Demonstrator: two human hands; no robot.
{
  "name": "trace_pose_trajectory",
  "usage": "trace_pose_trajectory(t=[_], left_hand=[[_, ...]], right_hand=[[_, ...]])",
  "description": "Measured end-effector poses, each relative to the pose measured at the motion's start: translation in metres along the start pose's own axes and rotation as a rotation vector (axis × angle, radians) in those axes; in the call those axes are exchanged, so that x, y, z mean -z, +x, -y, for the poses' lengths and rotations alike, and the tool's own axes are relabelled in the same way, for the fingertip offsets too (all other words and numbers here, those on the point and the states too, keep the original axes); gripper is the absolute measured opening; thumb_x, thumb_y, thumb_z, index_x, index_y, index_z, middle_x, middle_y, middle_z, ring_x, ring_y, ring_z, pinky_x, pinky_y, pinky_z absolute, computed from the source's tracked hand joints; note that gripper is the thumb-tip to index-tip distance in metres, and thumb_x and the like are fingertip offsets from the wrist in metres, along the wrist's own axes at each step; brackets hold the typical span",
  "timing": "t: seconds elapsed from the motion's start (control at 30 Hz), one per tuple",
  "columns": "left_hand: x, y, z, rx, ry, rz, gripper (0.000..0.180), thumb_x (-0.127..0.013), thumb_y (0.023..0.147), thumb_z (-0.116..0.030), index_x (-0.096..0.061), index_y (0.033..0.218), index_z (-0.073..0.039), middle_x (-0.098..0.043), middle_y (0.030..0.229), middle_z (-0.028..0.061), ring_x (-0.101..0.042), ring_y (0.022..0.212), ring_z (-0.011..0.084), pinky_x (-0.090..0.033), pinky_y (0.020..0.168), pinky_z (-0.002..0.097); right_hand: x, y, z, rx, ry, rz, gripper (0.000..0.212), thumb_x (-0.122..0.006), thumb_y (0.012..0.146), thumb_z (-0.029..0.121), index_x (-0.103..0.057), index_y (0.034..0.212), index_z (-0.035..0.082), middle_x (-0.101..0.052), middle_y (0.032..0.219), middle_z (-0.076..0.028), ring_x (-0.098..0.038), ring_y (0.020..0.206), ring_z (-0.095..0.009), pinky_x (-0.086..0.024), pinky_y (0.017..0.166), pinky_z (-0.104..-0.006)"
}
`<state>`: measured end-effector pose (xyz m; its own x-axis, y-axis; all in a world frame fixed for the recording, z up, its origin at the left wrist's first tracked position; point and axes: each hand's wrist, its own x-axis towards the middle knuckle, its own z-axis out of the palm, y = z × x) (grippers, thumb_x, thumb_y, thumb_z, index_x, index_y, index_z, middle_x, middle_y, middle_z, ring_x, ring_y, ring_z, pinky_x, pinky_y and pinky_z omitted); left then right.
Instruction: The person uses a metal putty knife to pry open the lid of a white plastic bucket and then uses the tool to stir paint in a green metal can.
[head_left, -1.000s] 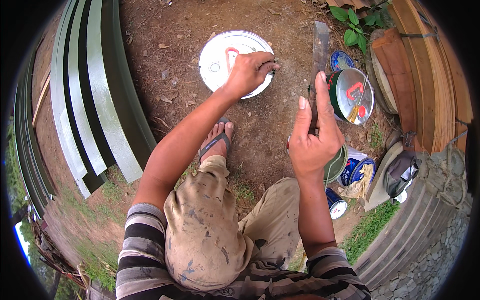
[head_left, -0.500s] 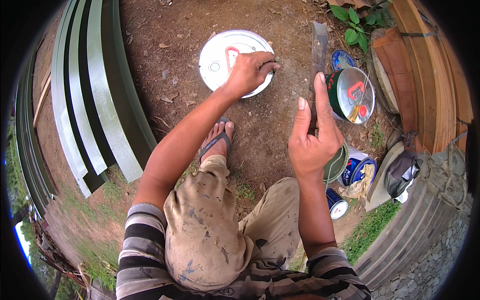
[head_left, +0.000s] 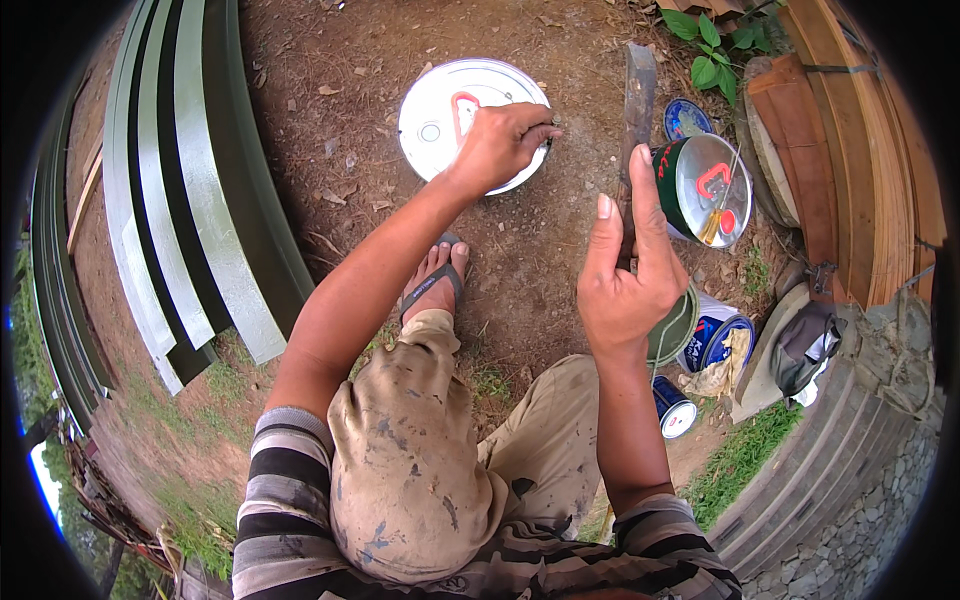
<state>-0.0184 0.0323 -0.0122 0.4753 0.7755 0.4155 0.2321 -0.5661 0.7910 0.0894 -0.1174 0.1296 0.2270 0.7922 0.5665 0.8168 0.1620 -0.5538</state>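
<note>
Brown earth (head_left: 535,270) spans mid-frame behind a round white lid (head_left: 445,125) at upper centre and, rightward, a dark bar (head_left: 639,110) pointing lengthwise up-frame, the curled left hand (head_left: 497,145) nearer the lid, the thumb-spread right hand (head_left: 630,300) nearer the bar, either grip impossible to tell.

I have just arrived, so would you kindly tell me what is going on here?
A person has the left hand over a round white lid with a red handle; whether the fingertips touch it is hard to tell. The right hand has thumb and index finger extended, with a dark flat bar behind them, seemingly held. A dark green can is to the right, long green panels to the left.
</note>
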Motion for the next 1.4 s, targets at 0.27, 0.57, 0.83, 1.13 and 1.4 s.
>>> trace_pose_trajectory(t=[0.27,0.57,0.83,1.13,1.4], left_hand=[[0.000,0.000,-0.002,0.037,-0.065,-0.055,0.014,-0.078,0.096,-0.013,-0.076,0.099,0.001,-0.076,0.084,0.0135,-0.071,0.070,0.0261,-0.054,0.065,0.0405],[0.000,0.002,0.000,0.101,-0.082,-0.017,0.015,-0.078,0.097,-0.017,-0.076,0.098,-0.002,-0.072,0.076,0.0145,-0.068,0.065,0.0258,-0.053,0.065,0.0401],[0.004,-0.002,-0.015,0.139,0.032,-0.005,0.015,-0.077,0.097,-0.018,-0.076,0.099,-0.004,-0.072,0.074,0.0154,-0.066,0.060,0.0305,-0.051,0.061,0.0409],[0.002,-0.010,-0.012,0.179,0.013,-0.033,0.012,-0.077,0.096,-0.018,-0.078,0.095,-0.006,-0.074,0.074,0.0149,-0.071,0.060,0.0336,-0.054,0.057,0.0420],[0.001,-0.012,-0.009,0.132,0.022,-0.025,0.013,-0.079,0.095,-0.022,-0.079,0.096,-0.009,-0.074,0.075,0.0122,-0.072,0.063,0.0328,-0.055,0.058,0.0426]], right_hand=[[-0.002,0.002,0.000,0.028,0.006,-0.025,0.047,-0.071,0.093,-0.009,-0.066,0.140,-0.008,-0.074,0.133,-0.021,-0.080,0.100,-0.032,-0.061,0.079,-0.0365],[0.000,-0.009,-0.006,-0.022,-0.043,0.030,0.046,-0.071,0.094,-0.007,-0.067,0.139,-0.006,-0.074,0.131,-0.021,-0.080,0.098,-0.034,-0.061,0.078,-0.0374],[-0.004,-0.031,-0.013,-0.063,-0.031,0.066,0.046,-0.070,0.094,-0.007,-0.066,0.140,-0.006,-0.074,0.131,-0.022,-0.079,0.101,-0.035,-0.061,0.080,-0.0386],[-0.007,-0.031,-0.014,-0.064,-0.005,0.056,0.046,-0.070,0.094,-0.007,-0.066,0.140,-0.006,-0.074,0.131,-0.022,-0.079,0.103,-0.035,-0.061,0.081,-0.0388],[-0.006,-0.025,-0.008,-0.038,-0.019,0.065,0.045,-0.070,0.094,-0.007,-0.067,0.140,-0.005,-0.074,0.131,-0.022,-0.079,0.100,-0.034,-0.061,0.079,-0.0380]])
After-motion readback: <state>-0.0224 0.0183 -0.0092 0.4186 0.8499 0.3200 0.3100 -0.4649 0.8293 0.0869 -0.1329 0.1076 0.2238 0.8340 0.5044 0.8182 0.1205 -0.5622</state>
